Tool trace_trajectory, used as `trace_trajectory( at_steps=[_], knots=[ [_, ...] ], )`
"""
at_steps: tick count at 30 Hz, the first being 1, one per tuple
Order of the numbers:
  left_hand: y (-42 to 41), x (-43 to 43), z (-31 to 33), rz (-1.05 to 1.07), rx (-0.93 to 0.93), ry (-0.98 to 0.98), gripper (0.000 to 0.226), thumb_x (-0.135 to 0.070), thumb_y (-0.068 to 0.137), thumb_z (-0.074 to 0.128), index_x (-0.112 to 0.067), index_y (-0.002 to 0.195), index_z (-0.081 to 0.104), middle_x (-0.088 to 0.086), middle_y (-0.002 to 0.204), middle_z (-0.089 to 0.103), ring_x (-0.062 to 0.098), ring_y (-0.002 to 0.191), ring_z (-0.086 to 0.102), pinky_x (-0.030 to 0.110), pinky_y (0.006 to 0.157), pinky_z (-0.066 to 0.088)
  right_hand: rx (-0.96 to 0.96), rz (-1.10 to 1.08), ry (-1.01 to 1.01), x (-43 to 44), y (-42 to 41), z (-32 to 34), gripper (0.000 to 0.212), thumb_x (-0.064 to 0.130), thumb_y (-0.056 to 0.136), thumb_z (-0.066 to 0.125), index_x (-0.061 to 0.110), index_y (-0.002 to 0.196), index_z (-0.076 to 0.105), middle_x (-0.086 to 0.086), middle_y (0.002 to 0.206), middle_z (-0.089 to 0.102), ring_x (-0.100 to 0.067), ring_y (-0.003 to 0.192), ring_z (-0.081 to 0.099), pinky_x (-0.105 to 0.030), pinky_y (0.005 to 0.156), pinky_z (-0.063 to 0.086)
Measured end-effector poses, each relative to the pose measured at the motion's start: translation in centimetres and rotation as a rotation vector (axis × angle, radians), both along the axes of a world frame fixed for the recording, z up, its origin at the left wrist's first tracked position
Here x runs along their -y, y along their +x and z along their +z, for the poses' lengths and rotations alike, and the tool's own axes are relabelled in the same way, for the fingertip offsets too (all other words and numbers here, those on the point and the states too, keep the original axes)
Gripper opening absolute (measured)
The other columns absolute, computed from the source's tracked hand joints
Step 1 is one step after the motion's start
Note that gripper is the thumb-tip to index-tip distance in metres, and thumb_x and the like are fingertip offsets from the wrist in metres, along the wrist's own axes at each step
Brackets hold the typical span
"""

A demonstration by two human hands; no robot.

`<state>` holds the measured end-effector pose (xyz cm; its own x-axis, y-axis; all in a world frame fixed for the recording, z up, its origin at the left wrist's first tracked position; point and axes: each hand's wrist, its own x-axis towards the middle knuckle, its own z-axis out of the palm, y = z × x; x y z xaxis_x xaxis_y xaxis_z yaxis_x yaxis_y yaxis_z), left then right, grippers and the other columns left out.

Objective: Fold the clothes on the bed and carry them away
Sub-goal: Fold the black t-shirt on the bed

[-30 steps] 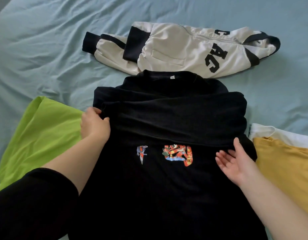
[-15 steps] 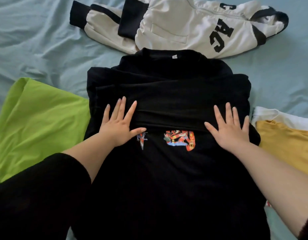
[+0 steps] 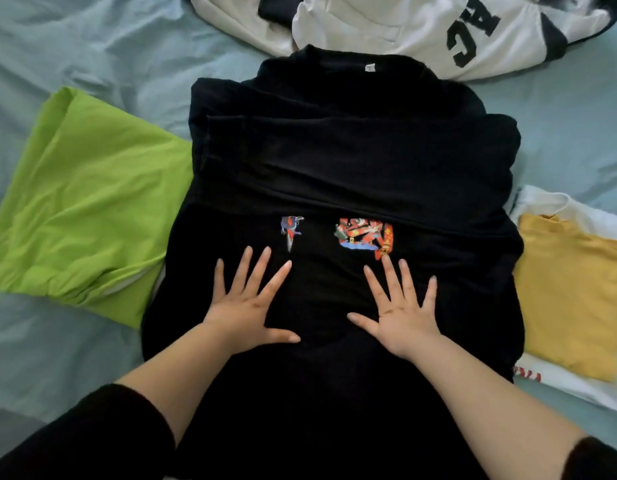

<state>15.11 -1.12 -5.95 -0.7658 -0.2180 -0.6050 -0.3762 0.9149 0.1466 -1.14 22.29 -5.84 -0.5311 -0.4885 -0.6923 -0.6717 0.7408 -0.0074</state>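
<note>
While your two grips lie flat upon it, the black shirt (image 3: 334, 161) occupies the middle of the bed (image 3: 92, 46), collar pointing away from you.

- Black shirt: matt, smooth knit. Its upper part is folded down in a thick, soft band, and the band's edge runs just above the prints. A small blue-and-red print (image 3: 291, 230) and a larger red-orange print (image 3: 364, 235) sit on the chest.
- Left grip (image 3: 246, 306): released, palm down, fingers straight and spread, pressing the cloth just below the small print.
- Right grip (image 3: 404, 313): released likewise, palm down. Its fingertips reach the lower edge of the larger print. Your thumbs point toward each other, apart.
- Green garment (image 3: 92, 209): bright lime, thin and creased, folded into a rough rectangle that touches the shirt's left edge.
- Yellow garment (image 3: 570, 299): mustard, folded square, lying on a white garment (image 3: 577, 389) beside the shirt's right edge.
- Jacket (image 3: 404, 32): white with navy trim, heavier cloth, block letters "AC", meeting the shirt's collar.
- Bed: pale blue sheet, wrinkled.
- Sleeves (image 3: 75, 438): black, pushed up both of your forearms.
</note>
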Motion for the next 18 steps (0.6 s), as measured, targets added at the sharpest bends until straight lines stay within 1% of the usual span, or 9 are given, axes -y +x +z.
trace_trajectory(
  at_steps=[4, 7, 10, 12, 13, 15, 16, 17, 18],
  knots=[
    [2.0, -2.5, 1.7, 0.121, -0.004, -0.021, 0.117, -0.101, 0.053, 0.016, -0.042, 0.135, -0.043, -0.006, 0.134, -0.058, 0.022, 0.126, -0.054, 0.061, 0.102, -0.025, -0.076, -0.033, -0.094, -1.8, 2.3, 0.7, 0.079, 0.082, 0.074, -0.013, 0.04, 0.131, -0.047, 0.008, 0.141, -0.053, -0.016, 0.133, -0.046, -0.057, 0.107, -0.025],
    [6.9, -6.8, 2.7, 0.175, 0.136, 0.019, 0.125, -0.1, 0.054, 0.024, -0.034, 0.129, -0.051, -0.001, 0.131, -0.062, 0.028, 0.12, -0.058, 0.063, 0.101, -0.025, -0.059, -0.091, -0.097, -5.5, 6.7, 1.4, 0.079, 0.078, 0.078, -0.014, 0.032, 0.134, -0.046, 0.004, 0.144, -0.051, -0.016, 0.135, -0.044, -0.053, 0.111, -0.023],
    [12.1, -10.9, 4.2, 0.148, 0.282, 0.07, 0.123, -0.094, 0.063, 0.033, -0.033, 0.127, -0.052, 0.002, 0.132, -0.061, 0.032, 0.122, -0.056, 0.064, 0.105, -0.021, 0.037, -0.03, -0.015, -10.5, 11.2, 3.1, 0.086, 0.08, 0.08, -0.003, 0.029, 0.134, -0.046, 0.002, 0.143, -0.052, -0.018, 0.133, -0.047, -0.052, 0.112, -0.023],
    [13.7, -12.1, 5.4, 0.186, 0.252, 0.108, 0.118, -0.087, 0.07, 0.041, -0.037, 0.136, -0.043, -0.002, 0.142, -0.052, 0.03, 0.134, -0.044, 0.06, 0.11, -0.015, 0.121, -0.007, -0.007, -12.9, 12.6, 4.3, 0.086, 0.076, 0.086, 0.011, 0.032, 0.139, -0.039, 0.003, 0.147, -0.047, -0.017, 0.136, -0.042, -0.051, 0.115, -0.016],
    [13.9, -12.3, 6.1, 0.227, 0.176, 0.105, 0.111, -0.081, 0.075, 0.044, -0.039, 0.144, -0.031, -0.003, 0.151, -0.04, 0.028, 0.142, -0.032, 0.057, 0.114, -0.009, 0.172, -0.041, -0.048, -13.5, 12.8, 5.1, 0.085, 0.072, 0.089, 0.022, 0.033, 0.146, -0.029, 0.005, 0.152, -0.04, -0.016, 0.14, -0.036, -0.049, 0.116, -0.013],
    [14.1, -11.8, 7.4, 0.339, -0.055, 0.017, 0.091, -0.063, 0.085, 0.052, -0.036, 0.153, -0.003, 0.002, 0.163, -0.008, 0.025, 0.15, -0.003, 0.053, 0.118, 0.008, 0.154, -0.16, -0.242, -14.4, 12.5, 6.8, 0.074, 0.055, 0.093, 0.044, 0.031, 0.154, 0.01, 0.006, 0.162, -0.009, -0.014, 0.149, -0.008, -0.045, 0.119, 0.0],
    [14.1, -11.3, 7.9, 0.427, -0.138, -0.037, 0.085, -0.053, 0.089, 0.055, -0.033, 0.154, 0.005, 0.006, 0.163, 0.002, 0.026, 0.149, 0.006, 0.052, 0.117, 0.014, 0.043, -0.25, -0.368, -15.0, 12.1, 7.7, 0.065, 0.043, 0.092, 0.055, 0.028, 0.15, 0.03, 0.003, 0.162, 0.012, -0.017, 0.149, 0.011, -0.045, 0.118, 0.011],
    [14.4, -10.7, 8.2, 0.53, -0.175, -0.07, 0.082, -0.045, 0.091, 0.056, -0.029, 0.155, 0.007, 0.009, 0.162, 0.006, 0.028, 0.149, 0.01, 0.052, 0.116, 0.016, -0.091, -0.367, -0.446, -16.0, 11.5, 7.9, 0.058, 0.031, 0.089, 0.062, 0.023, 0.144, 0.043, -0.002, 0.157, 0.03, -0.022, 0.144, 0.028, -0.047, 0.115, 0.023],
    [14.7, -10.1, 8.3, 0.631, -0.168, -0.079, 0.082, -0.04, 0.093, 0.056, -0.025, 0.155, 0.005, 0.01, 0.162, 0.005, 0.03, 0.148, 0.011, 0.051, 0.115, 0.017, -0.186, -0.511, -0.467, -17.2, 10.9, 8.0, 0.057, 0.022, 0.087, 0.064, 0.018, 0.141, 0.046, -0.006, 0.152, 0.038, -0.026, 0.139, 0.037, -0.047, 0.111, 0.03]
  ],
)
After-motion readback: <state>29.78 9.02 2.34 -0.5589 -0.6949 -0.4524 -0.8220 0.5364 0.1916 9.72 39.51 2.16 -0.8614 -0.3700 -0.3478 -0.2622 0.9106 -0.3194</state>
